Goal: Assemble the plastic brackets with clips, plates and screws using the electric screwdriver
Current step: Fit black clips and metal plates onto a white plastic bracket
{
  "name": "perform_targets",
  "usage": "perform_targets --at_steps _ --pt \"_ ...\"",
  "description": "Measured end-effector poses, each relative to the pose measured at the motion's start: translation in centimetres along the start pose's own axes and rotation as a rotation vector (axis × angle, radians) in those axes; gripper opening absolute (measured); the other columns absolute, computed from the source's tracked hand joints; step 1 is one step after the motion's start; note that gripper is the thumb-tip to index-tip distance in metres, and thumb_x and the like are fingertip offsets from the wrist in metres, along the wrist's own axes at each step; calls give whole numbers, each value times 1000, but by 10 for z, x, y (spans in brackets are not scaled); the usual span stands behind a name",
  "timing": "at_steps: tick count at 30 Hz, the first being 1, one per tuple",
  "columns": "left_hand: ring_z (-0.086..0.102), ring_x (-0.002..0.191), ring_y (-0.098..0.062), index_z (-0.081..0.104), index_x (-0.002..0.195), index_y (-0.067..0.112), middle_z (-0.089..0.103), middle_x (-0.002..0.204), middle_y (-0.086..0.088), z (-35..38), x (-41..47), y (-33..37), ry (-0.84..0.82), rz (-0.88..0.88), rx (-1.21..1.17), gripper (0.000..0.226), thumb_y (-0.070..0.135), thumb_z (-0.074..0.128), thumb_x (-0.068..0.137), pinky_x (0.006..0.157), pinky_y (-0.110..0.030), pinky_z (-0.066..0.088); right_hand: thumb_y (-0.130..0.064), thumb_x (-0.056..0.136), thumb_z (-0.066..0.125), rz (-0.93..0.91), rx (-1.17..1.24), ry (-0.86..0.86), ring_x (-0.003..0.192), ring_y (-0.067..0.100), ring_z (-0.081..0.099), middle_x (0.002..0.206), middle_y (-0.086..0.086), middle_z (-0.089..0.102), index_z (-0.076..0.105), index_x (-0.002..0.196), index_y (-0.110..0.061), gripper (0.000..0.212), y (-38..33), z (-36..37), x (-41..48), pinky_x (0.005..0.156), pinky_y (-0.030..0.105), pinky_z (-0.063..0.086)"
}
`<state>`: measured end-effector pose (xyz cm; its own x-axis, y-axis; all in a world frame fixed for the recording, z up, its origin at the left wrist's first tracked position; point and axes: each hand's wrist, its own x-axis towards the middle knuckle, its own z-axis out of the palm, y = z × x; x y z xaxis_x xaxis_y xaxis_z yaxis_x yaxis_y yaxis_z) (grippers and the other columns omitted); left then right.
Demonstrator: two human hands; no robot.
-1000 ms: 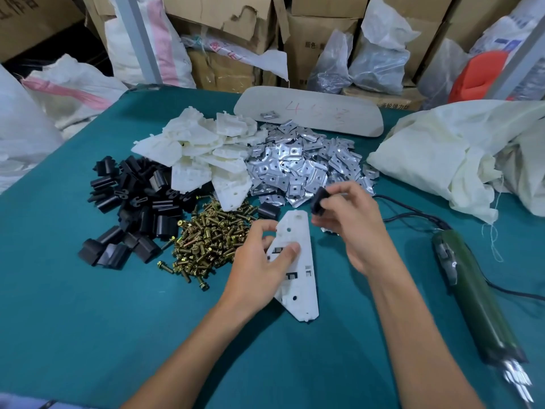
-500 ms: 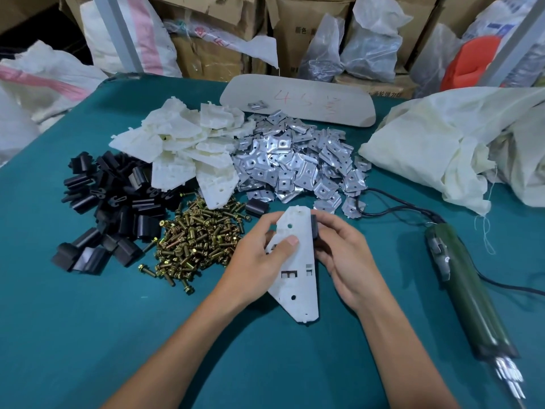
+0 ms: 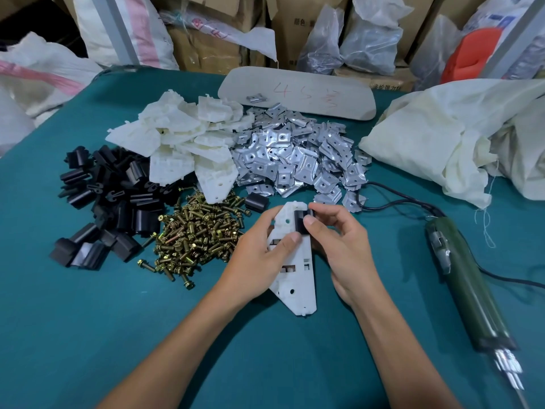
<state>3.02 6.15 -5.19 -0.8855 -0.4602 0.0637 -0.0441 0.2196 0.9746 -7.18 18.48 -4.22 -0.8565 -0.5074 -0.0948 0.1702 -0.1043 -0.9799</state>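
Over the table [image 3: 88, 320], left grip [image 3: 259, 261] holds the bracket [image 3: 298, 290]; right grip [image 3: 345, 249] pinches a clip [image 3: 300, 222] on its edge.

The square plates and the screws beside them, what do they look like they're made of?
The plates look like thin stamped sheet metal: silvery, shiny, with bent edges. The screws look like metal with a glossy yellow-gold plating; which metal lies underneath cannot be told.
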Motion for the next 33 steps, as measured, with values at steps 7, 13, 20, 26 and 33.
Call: perform_targets --at_steps 7,13,20,26,33 --pt "67 108 -3 53 136 34 70 117 20 -1 1 1 -19 -12 9 38 34 64 99 91 -32 55 -12 93 74 -41 -36 -6 84 6 67 93 -10 72 75 101 -24 14 -7 0 0 77 22 56" --pt "70 96 -7 51 137 35 73 111 12 1 3 2 -37 -36 48 43 44 63 96 90 -45 55 -28 94 70 -410 -797 -130 88 2 63 95 -15 69 70 97 -29 3 -49 30 28 80 22 48" --pt "66 99 -39 54 129 31 66 113 -26 2 3 1 -9 -37 60 52 58 58 85 87 -63 50 -20 89 76 -153 -1497 -649 88 18 59 107 1 64 65 112 -19 25 -60 98 85 66 31 46" --pt "68 94 -32 45 145 33 62 121 -29 0 4 -1 -31 -13 63 58 52 59 92 94 -63 48 -13 85 74 -161 -1453 -598 86 20 56 98 1 58 58 111 -17 31 -57 95 92 58 29 37" --pt "71 100 -24 50 140 29 73 114 -3 0 4 -2 -15 -70 -32 48 41 64 96 90 -49 56 -17 94 57 -205 -502 -369 77 16 72 92 -4 68 67 118 -47 40 -79 31 40 75 30 59"
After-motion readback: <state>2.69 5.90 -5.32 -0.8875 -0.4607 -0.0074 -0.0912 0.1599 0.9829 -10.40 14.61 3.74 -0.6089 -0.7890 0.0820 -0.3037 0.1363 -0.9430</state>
